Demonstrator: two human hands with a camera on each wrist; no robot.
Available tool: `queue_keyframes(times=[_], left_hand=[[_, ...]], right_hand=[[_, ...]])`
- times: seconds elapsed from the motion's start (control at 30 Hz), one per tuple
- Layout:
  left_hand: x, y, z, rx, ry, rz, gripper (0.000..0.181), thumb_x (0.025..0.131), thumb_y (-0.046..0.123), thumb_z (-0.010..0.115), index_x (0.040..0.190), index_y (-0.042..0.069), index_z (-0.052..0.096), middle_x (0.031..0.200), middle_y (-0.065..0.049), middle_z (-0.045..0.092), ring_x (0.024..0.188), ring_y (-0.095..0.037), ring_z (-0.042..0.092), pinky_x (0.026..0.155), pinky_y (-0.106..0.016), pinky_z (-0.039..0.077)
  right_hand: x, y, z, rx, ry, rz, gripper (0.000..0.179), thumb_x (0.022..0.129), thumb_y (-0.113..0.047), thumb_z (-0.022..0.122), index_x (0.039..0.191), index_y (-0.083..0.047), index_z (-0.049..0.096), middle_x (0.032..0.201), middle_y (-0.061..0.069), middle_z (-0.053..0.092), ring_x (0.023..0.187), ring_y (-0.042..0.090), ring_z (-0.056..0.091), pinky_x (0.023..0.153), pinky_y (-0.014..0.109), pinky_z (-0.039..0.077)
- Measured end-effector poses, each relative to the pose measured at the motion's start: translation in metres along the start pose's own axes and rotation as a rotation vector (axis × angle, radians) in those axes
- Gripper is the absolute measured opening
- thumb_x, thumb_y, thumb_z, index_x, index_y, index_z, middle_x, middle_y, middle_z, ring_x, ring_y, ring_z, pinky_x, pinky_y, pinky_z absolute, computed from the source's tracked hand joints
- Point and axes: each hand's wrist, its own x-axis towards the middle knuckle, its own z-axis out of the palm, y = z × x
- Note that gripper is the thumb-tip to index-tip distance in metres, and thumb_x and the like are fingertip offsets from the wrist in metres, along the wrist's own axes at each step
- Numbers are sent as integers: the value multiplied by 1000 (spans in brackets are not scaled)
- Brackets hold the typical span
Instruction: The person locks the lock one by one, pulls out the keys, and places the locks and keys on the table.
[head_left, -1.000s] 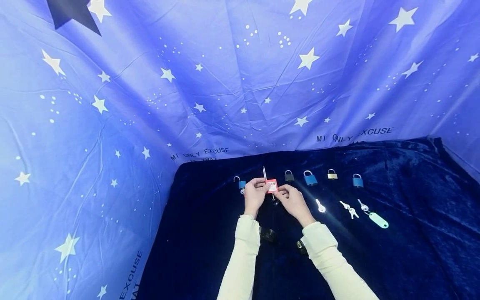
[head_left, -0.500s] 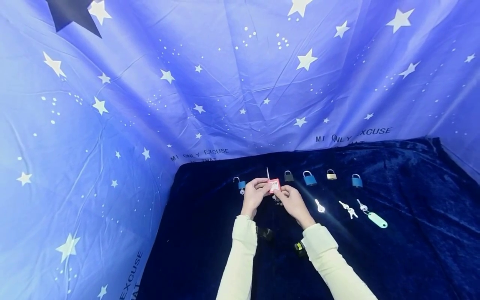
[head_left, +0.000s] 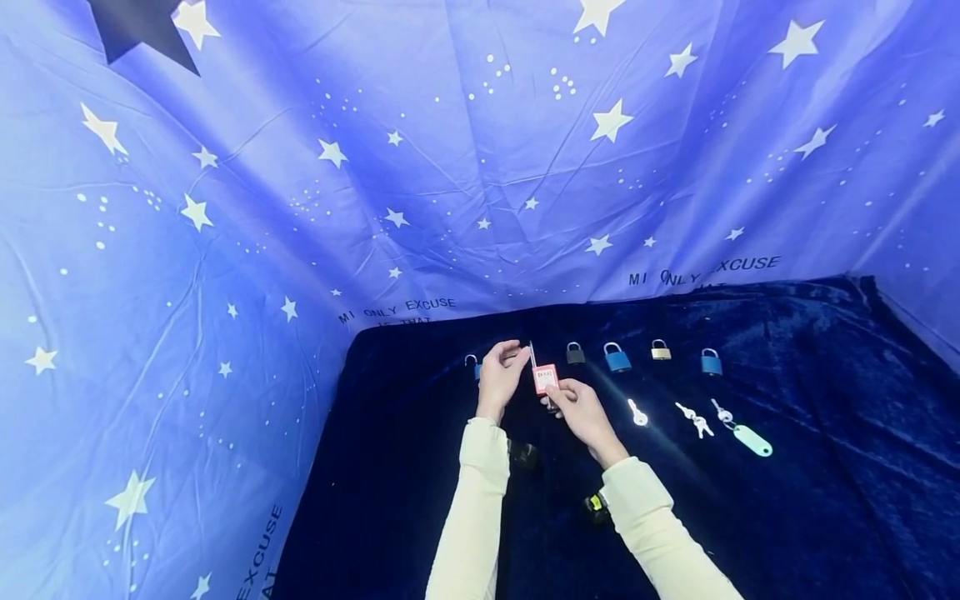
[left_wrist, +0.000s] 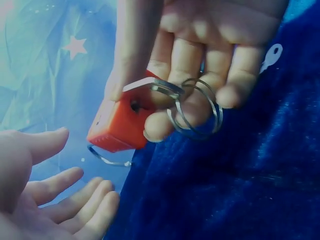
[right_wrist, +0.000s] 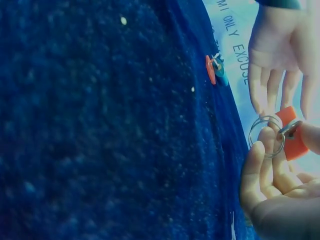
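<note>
My right hand (head_left: 581,412) pinches a red padlock (head_left: 546,380) with a white label, thumb on its front. The padlock's thin metal shackle (left_wrist: 109,160) sticks out with one end free. At the bottom face of the lock is a flat key (left_wrist: 157,87), and two split rings (left_wrist: 196,110) hang from it over the right fingers. My left hand (head_left: 501,379) is beside the shackle, fingers loosely spread; a gap shows between it and the padlock in the left wrist view. Behind the left hand, a blue padlock (head_left: 477,368) with a raised shackle is partly hidden.
Along the back of the dark blue cloth (head_left: 787,517) lie a dark padlock (head_left: 575,356), a blue padlock (head_left: 618,360), a brass padlock (head_left: 661,353) and another blue padlock (head_left: 711,362). Nearer are keys (head_left: 638,413), a key bunch (head_left: 696,421) and a pale green tag (head_left: 752,441).
My left hand has let go of the red padlock and moved slightly left and up to beside the shackle. The right hand keeps its hold, with the padlock slightly lower.
</note>
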Motion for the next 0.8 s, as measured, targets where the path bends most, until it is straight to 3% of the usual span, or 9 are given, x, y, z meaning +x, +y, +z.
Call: queue_keyframes(times=[0.27,0.37,0.8], left_hand=[[4,2,5,-185,-83,-58,37,102,13,55,131,-10,55,118,-27,67,104,-41,67,85,-38,58],[6,1,7,-205,-112,-70,37,103,13,53,133,-9,54,120,-29,65,106,-43,66,86,-36,58],[8,2,11,-301,-222,-72,37,105,7,46,140,-6,48,125,-27,63,100,-30,72,88,-33,57]], right_hand=[[-3,0,2,18,-17,-5,30,103,-21,56,114,6,62,99,19,75,77,14,65,68,24,52],[-3,1,2,29,-26,-4,30,103,-21,56,113,7,62,99,19,74,78,15,65,68,24,52],[-3,3,2,36,-38,-4,26,102,-15,56,111,8,62,96,20,74,76,12,64,66,23,52]])
